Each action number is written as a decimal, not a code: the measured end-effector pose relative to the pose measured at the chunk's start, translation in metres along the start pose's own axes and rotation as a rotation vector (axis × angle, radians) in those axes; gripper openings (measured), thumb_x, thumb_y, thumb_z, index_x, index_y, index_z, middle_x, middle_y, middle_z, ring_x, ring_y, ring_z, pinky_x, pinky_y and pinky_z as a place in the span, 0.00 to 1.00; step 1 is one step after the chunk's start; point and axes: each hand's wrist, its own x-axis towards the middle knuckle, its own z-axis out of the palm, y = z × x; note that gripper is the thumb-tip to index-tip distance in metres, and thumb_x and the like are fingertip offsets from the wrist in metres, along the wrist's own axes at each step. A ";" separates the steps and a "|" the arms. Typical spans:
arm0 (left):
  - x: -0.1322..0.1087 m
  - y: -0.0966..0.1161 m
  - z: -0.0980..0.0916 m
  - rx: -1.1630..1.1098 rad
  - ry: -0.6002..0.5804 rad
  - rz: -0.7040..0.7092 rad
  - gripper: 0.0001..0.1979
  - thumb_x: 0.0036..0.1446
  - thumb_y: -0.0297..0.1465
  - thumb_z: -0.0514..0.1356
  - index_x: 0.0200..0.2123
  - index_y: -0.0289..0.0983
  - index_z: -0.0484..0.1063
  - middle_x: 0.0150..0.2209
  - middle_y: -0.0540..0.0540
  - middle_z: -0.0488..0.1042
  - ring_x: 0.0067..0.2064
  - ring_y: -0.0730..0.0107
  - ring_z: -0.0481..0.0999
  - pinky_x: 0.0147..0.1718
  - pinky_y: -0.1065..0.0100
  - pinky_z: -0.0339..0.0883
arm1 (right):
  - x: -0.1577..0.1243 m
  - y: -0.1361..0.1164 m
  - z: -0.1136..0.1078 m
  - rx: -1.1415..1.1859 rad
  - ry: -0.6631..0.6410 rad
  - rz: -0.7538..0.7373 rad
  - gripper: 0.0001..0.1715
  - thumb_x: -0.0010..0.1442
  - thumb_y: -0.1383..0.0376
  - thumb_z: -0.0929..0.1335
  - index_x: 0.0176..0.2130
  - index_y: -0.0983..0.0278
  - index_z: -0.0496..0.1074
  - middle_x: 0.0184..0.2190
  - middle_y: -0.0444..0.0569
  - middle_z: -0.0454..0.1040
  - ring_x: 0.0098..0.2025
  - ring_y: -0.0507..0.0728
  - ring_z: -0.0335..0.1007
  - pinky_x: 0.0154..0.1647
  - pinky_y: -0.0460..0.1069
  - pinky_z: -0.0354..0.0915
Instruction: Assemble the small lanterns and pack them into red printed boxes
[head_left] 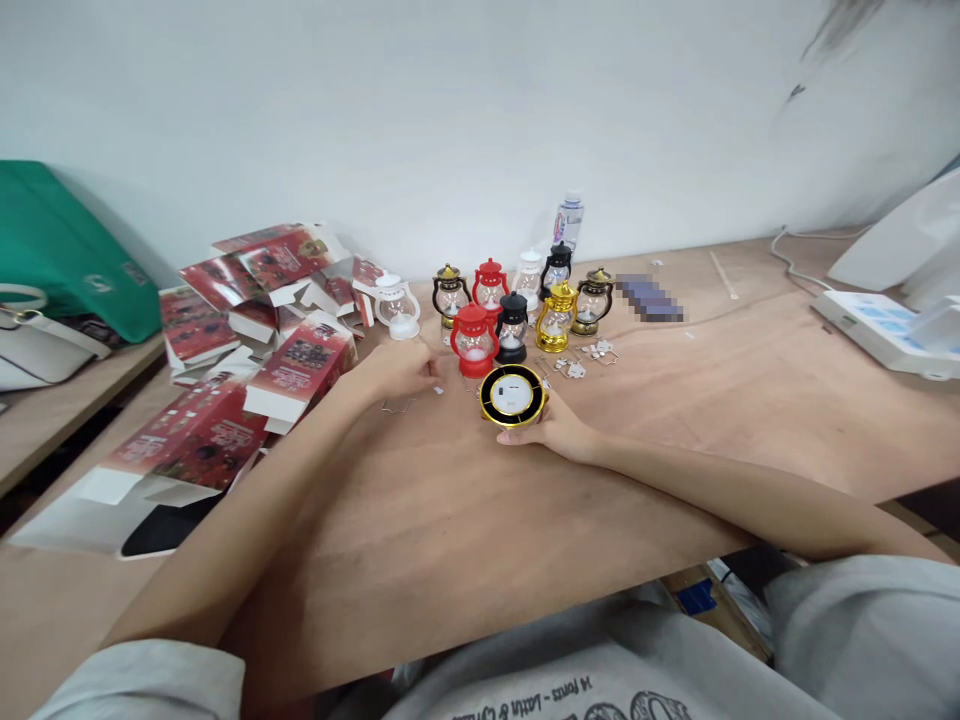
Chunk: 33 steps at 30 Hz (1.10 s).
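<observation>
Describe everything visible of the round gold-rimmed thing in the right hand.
The round thing shows a flat circular face toward the camera: a shiny gold rim, a wide black ring crossed by thin gold lines, and a white centre with a small dark mark. It looks like plastic. The right hand grips its right and lower edge, nearer the camera than the standing lanterns. Its far side is hidden; table contact is unclear.

The gold-rimmed lantern [513, 395] looks glossy plastic, the boxes [300, 358] smooth card.
</observation>
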 end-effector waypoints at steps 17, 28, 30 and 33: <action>0.006 0.014 0.013 0.133 0.045 0.018 0.07 0.47 0.27 0.56 0.22 0.34 0.73 0.26 0.41 0.74 0.32 0.60 0.73 0.29 0.65 0.59 | -0.001 -0.001 0.000 -0.003 -0.004 0.003 0.26 0.36 0.64 0.78 0.38 0.64 0.74 0.38 0.47 0.78 0.44 0.57 0.72 0.51 0.55 0.66; 0.007 0.024 0.019 0.146 0.122 -0.013 0.09 0.51 0.26 0.53 0.32 0.33 0.73 0.32 0.35 0.74 0.37 0.51 0.75 0.32 0.60 0.61 | -0.001 -0.001 0.001 -0.001 -0.012 0.016 0.26 0.37 0.65 0.78 0.39 0.64 0.74 0.38 0.47 0.77 0.43 0.57 0.72 0.51 0.56 0.65; 0.006 0.023 0.015 0.160 0.131 -0.031 0.10 0.52 0.25 0.52 0.33 0.32 0.73 0.33 0.33 0.75 0.37 0.50 0.75 0.32 0.60 0.62 | -0.001 -0.001 0.000 -0.006 -0.009 0.016 0.26 0.37 0.66 0.78 0.38 0.64 0.74 0.38 0.47 0.77 0.44 0.57 0.72 0.51 0.56 0.65; 0.003 0.021 0.006 0.114 0.200 -0.066 0.09 0.51 0.26 0.52 0.32 0.33 0.72 0.33 0.36 0.76 0.35 0.55 0.75 0.31 0.63 0.62 | -0.001 -0.003 0.001 -0.011 -0.005 0.011 0.26 0.36 0.66 0.78 0.38 0.65 0.74 0.38 0.47 0.77 0.44 0.57 0.72 0.51 0.56 0.65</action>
